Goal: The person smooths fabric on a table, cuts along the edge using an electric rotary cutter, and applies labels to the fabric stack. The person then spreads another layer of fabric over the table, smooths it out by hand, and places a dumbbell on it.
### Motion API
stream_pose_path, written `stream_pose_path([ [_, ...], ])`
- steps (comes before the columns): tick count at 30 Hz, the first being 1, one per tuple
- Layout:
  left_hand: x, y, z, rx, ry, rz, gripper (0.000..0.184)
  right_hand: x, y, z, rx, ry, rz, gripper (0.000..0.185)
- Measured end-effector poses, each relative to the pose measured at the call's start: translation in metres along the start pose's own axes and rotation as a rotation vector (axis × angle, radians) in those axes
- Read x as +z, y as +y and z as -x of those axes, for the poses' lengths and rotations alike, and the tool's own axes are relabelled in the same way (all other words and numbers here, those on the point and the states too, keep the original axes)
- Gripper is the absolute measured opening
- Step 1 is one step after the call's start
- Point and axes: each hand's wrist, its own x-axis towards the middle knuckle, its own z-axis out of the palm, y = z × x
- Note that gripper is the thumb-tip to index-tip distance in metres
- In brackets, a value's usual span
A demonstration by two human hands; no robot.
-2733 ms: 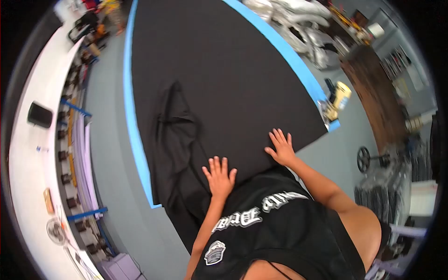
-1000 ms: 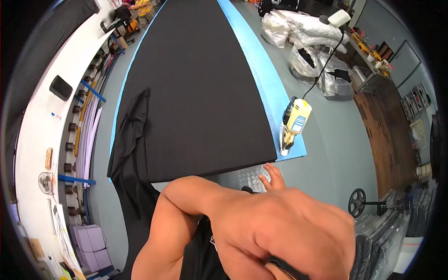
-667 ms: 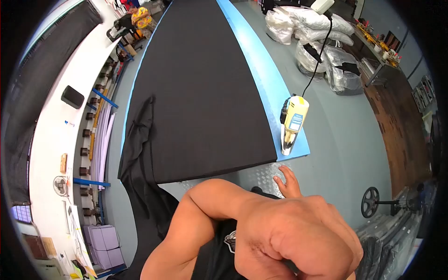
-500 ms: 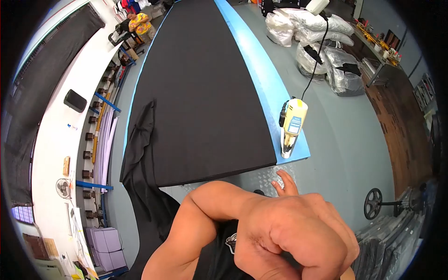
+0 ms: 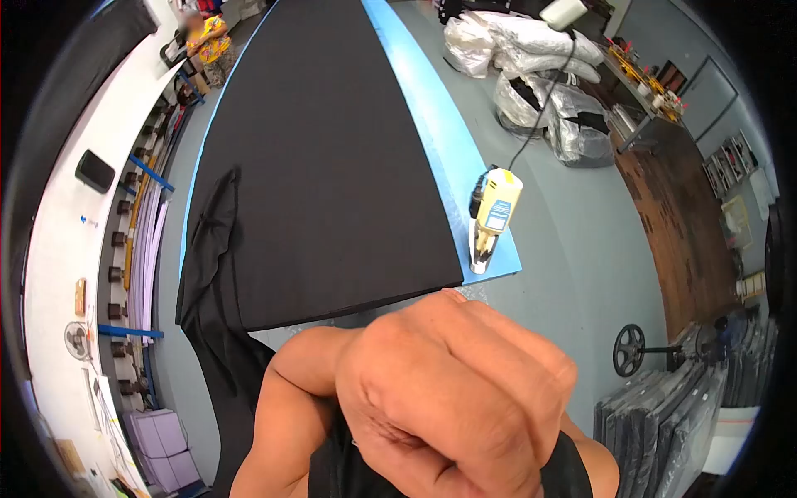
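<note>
My left hand [image 5: 452,386] is raised very close to the camera, its fingers curled into a fist; what they hold, if anything, is hidden. My right hand cannot be made out behind it; only part of the right arm [image 5: 594,469] shows. Beyond them, black fabric [image 5: 332,166] lies flat over a long light-blue table [image 5: 427,116], with a bunched fold [image 5: 212,241] hanging off the near left corner. A yellow corded power tool [image 5: 496,207] stands upright on the blue surface at the near right corner, untouched.
A person [image 5: 207,41] in a yellow patterned top is at the far left. Left, rolls lie on a rack [image 5: 141,257] beside a white counter [image 5: 62,241]. Plastic-wrapped bundles [image 5: 573,124] lie on the floor at right. A black handwheel [image 5: 629,350] and wrapped dark panels [image 5: 656,415] are lower right.
My left fist has come nearer the camera and now covers the place where my right hand showed with fingers apart. Earlier both hands lay flat on the fabric. The view has shifted slightly.
</note>
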Motion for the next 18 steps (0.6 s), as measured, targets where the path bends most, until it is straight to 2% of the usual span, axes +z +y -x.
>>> stream_pose_path([
  [5,-0.012,0.048,0.011,0.091,-0.015,0.072,0.023,0.044,-0.027,-0.031,-0.081,-0.075,-0.005,0.049],
  [8,-0.021,0.108,0.011,-0.018,-0.093,-0.028,0.014,0.085,-0.048,-0.054,-0.094,-0.075,-0.034,0.048],
  [11,0.002,0.157,0.026,0.051,0.183,0.074,0.028,0.123,-0.095,-0.079,-0.136,-0.096,-0.016,0.047],
  [15,-0.047,0.244,0.036,0.122,-0.071,-0.169,0.017,0.184,-0.133,-0.107,-0.220,-0.099,-0.059,0.046],
  [18,-0.069,0.294,0.042,0.258,-0.097,-0.385,0.016,0.233,-0.139,-0.118,-0.082,-0.177,-0.186,0.047],
])
